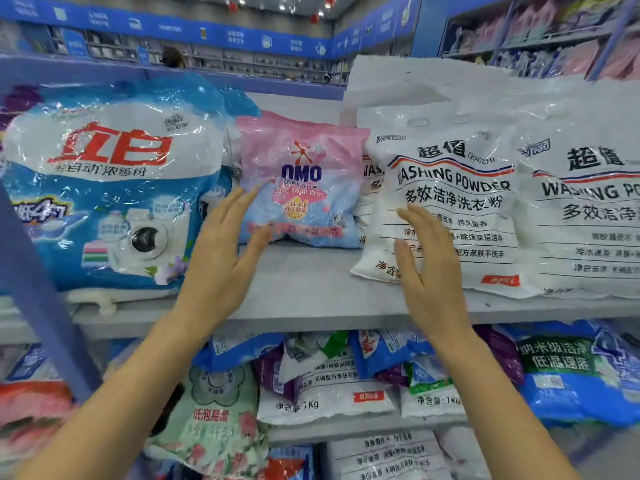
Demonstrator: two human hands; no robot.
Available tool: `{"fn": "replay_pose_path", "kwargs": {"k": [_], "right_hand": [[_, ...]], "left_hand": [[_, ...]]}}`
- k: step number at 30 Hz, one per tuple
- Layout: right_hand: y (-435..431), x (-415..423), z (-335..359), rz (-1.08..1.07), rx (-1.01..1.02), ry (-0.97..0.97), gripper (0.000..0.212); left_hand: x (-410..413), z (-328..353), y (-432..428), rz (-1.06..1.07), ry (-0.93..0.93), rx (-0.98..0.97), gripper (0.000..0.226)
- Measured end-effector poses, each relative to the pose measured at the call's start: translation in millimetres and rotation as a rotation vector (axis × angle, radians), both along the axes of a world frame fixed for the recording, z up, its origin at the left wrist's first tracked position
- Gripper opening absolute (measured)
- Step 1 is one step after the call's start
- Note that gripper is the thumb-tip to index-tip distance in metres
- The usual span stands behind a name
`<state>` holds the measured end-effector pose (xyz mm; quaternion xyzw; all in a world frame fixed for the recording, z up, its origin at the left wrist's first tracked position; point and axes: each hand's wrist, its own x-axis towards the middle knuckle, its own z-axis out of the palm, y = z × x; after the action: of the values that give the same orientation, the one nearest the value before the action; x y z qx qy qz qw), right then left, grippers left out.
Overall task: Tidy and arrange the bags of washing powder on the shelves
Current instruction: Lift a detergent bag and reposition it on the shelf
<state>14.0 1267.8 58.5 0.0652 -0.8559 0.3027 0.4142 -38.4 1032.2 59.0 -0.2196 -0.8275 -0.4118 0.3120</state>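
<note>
A small pink and blue OMO bag stands upright at the back of the grey top shelf. My left hand is raised in front of the OMO bag's lower left, fingers straight, holding nothing. My right hand is up with straight fingers in front of a white "WASHING POWDER" bag that leans to the right of the OMO bag. A second white bag stands further right. A large blue and white bag with red characters fills the left of the shelf.
The shelf below holds several bags lying untidily: a green floral one, white ones and a blue one. A blue upright post stands at the left. More store shelving runs behind.
</note>
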Motion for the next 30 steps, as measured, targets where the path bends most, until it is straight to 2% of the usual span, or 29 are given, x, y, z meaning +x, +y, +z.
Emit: {"fn": "replay_pose_path", "kwargs": {"k": [3, 6, 9, 14, 20, 25, 30], "right_hand": [[21.9, 52.2, -24.8, -0.009, -0.094, 0.062, 0.029], [51.1, 94.9, -64.6, -0.067, -0.217, 0.022, 0.022], [79.4, 125.3, -109.8, -0.138, -0.295, -0.096, 0.019], [116.8, 150.5, -164.3, -0.179, -0.238, -0.309, 0.022], [139.0, 134.7, -189.2, -0.112, -0.081, -0.435, 0.025], [133.1, 80.3, -197.3, -0.078, 0.17, -0.493, 0.035], [113.7, 8.0, -200.3, -0.065, 0.496, -0.498, 0.061]], "left_hand": [[49.1, -26.1, -20.2, 0.044, 0.075, 0.045, 0.041], [90.2, -69.8, -26.5, 0.118, 0.112, 0.04, 0.035], [117.9, -118.8, -11.7, 0.15, -0.04, -0.017, 0.039], [136.6, -170.4, 22.6, 0.146, -0.266, -0.177, 0.046], [119.6, -209.5, 52.4, 0.22, -0.358, -0.393, 0.039], [77.3, -234.0, 83.2, 0.272, -0.319, -0.595, 0.065], [29.8, -259.0, 102.3, 0.262, -0.251, -0.689, 0.077]]}}
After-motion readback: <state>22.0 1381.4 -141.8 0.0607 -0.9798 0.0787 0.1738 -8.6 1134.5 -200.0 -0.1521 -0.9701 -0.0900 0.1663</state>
